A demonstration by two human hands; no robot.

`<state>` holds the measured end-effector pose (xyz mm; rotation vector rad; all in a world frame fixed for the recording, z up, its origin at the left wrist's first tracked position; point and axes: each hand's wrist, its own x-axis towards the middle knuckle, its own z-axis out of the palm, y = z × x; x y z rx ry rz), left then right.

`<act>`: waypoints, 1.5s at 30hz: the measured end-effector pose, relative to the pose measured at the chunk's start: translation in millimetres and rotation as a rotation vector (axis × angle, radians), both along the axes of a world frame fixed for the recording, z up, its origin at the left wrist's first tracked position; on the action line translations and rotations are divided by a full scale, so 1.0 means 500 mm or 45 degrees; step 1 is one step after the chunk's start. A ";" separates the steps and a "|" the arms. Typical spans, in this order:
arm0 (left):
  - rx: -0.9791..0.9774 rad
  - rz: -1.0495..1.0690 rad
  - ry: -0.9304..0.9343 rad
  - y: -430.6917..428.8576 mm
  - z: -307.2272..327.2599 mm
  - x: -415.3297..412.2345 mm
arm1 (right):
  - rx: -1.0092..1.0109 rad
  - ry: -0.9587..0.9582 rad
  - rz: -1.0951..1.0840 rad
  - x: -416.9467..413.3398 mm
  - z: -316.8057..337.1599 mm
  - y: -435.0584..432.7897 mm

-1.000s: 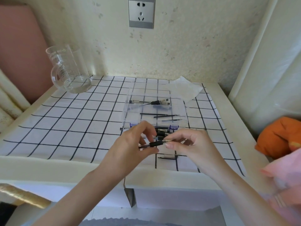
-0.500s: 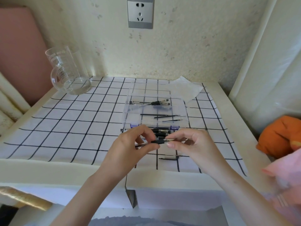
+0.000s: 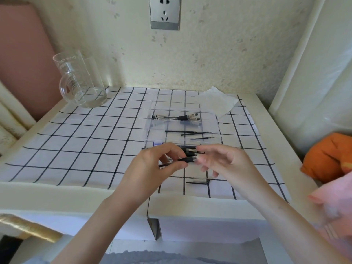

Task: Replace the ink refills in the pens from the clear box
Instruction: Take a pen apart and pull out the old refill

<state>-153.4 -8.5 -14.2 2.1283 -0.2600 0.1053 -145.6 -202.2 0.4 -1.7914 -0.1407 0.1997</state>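
A clear plastic box (image 3: 150, 134) stands open on the checked cloth, with pens (image 3: 181, 118) in its far compartment and thin black refills (image 3: 187, 132) in the near one. Just in front of the box, both hands hold one black-gripped pen (image 3: 187, 160) level. My left hand (image 3: 152, 166) pinches its barrel end. My right hand (image 3: 224, 164) pinches the tip end between thumb and forefinger. More pen parts (image 3: 190, 150) lie behind the held pen, partly hidden by my fingers. A clear pen cap (image 3: 199, 181) lies on the cloth below my right hand.
A glass jug (image 3: 80, 82) stands at the back left of the table. A crumpled white sheet (image 3: 219, 103) lies behind the box. An orange cloth (image 3: 327, 157) and pink fabric (image 3: 335, 206) sit off the right edge. A wall socket (image 3: 164, 13) is above.
Both hands stay on the pen in front of the box; my right fingers have shifted slightly at its tip end. Box and table items are unchanged.
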 end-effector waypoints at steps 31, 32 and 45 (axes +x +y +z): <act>0.087 0.030 0.098 0.008 -0.009 0.001 | -0.605 -0.247 -0.024 0.007 -0.062 0.019; 0.090 0.028 0.099 0.008 -0.009 0.001 | -0.559 -0.212 -0.040 0.008 -0.059 0.017; -0.015 -0.046 0.126 -0.013 -0.008 -0.004 | 0.343 0.283 -0.063 0.002 -0.026 0.012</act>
